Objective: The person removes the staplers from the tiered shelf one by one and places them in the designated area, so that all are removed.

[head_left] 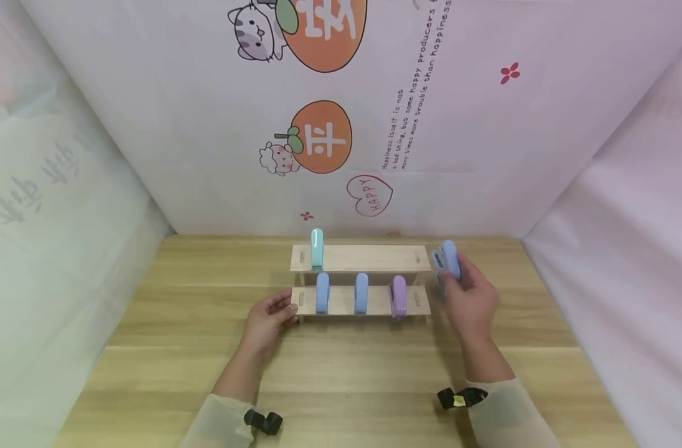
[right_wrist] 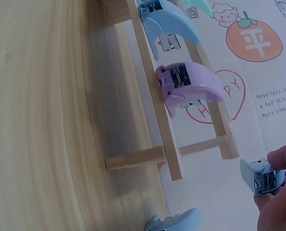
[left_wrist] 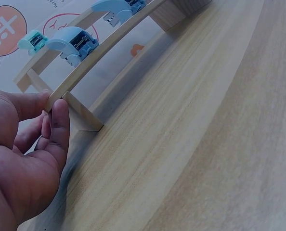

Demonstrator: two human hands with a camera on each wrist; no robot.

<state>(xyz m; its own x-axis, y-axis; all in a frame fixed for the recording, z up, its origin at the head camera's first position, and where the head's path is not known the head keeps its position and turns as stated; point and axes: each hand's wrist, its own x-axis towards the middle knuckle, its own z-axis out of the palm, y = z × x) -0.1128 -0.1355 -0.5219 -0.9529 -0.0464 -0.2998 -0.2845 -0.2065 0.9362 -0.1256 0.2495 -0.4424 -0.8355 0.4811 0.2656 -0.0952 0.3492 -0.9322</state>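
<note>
A two-tier wooden rack (head_left: 341, 305) stands on the table. My left hand (head_left: 267, 323) pinches the left end of its lower board between thumb and fingers, as the left wrist view also shows. To the right of the rack, my right hand (head_left: 472, 302) holds a blue stapler (head_left: 450, 258), level with the upper board and apart from it. The lower board carries a blue stapler (head_left: 322, 292), a second blue stapler (head_left: 361, 292) and a purple stapler (head_left: 399, 295). On the upper board's left part sits a mint stapler (head_left: 317, 249).
Another blue stapler (right_wrist: 176, 221) shows at the bottom of the right wrist view, beyond the rack's right end. The wood-grain table (head_left: 363, 386) meets a white printed back sheet (head_left: 458, 199), with pale sheets on both sides.
</note>
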